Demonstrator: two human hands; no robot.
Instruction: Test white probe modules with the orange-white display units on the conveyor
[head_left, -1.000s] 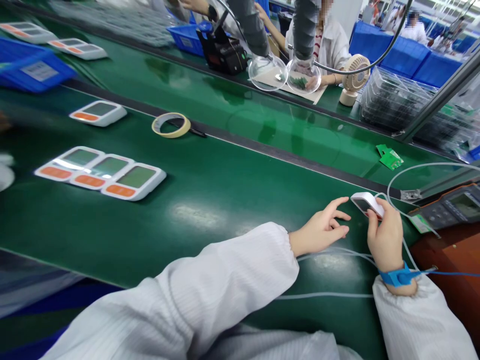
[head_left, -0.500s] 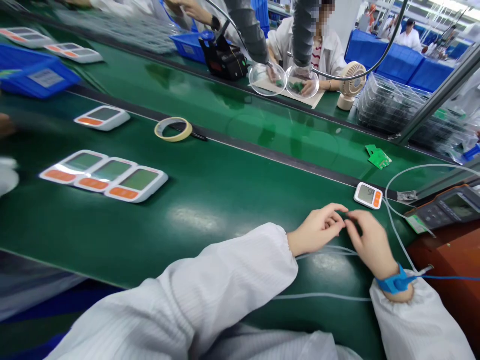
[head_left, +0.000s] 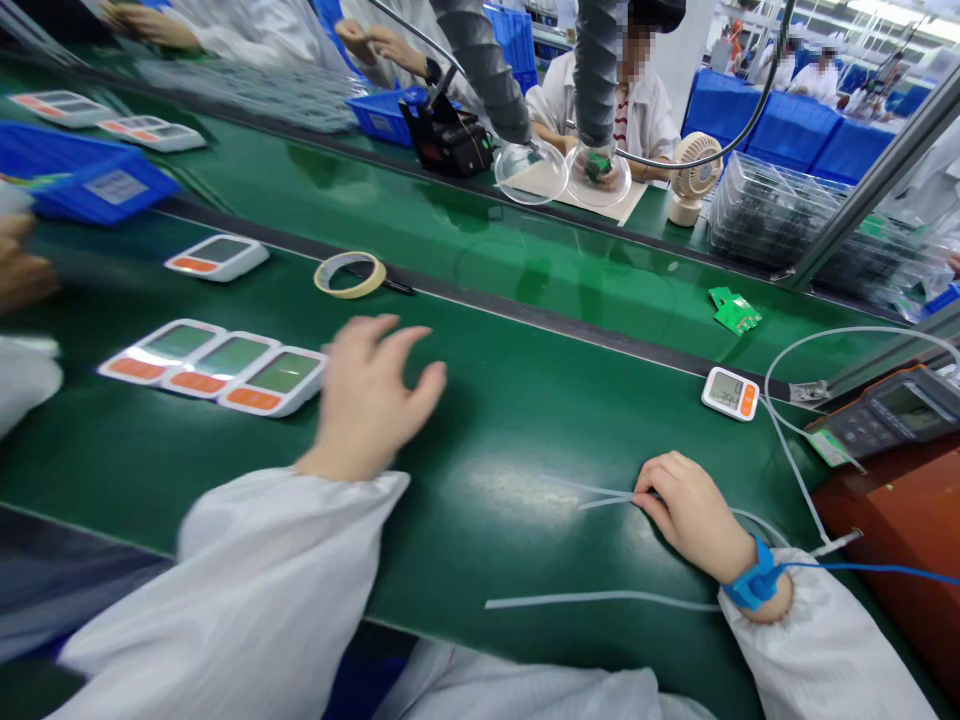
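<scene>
My left hand point(head_left: 371, 400), its fingers spread and empty, is over the bench at the right end of a row of three white meters point(head_left: 281, 380) with screens and orange button strips. Whether it touches the nearest one cannot be made out. Far to the right, my right hand point(head_left: 690, 510) pinches thin whitish tubing point(head_left: 606, 500) whose ends stick out leftward past the fingertips. A blue wrist strap point(head_left: 754, 580) circles that wrist. Below it another length of tubing point(head_left: 592, 598) lies on the bench. Beyond my right hand, a small meter point(head_left: 730, 392) shows digits on its screen.
A tape roll point(head_left: 349, 275) and a single meter point(head_left: 216, 258) lie near the bench's dark rail. At left are a blue bin point(head_left: 105, 185) and a co-worker's blurred hand point(head_left: 22, 265). A handheld instrument point(head_left: 892, 410) sits on the brown-orange box point(head_left: 892, 530) at right.
My left hand has swung left, away from my right hand, to the row of meters, and its fingers have spread. My right hand has moved down and left, now pinching tubing.
</scene>
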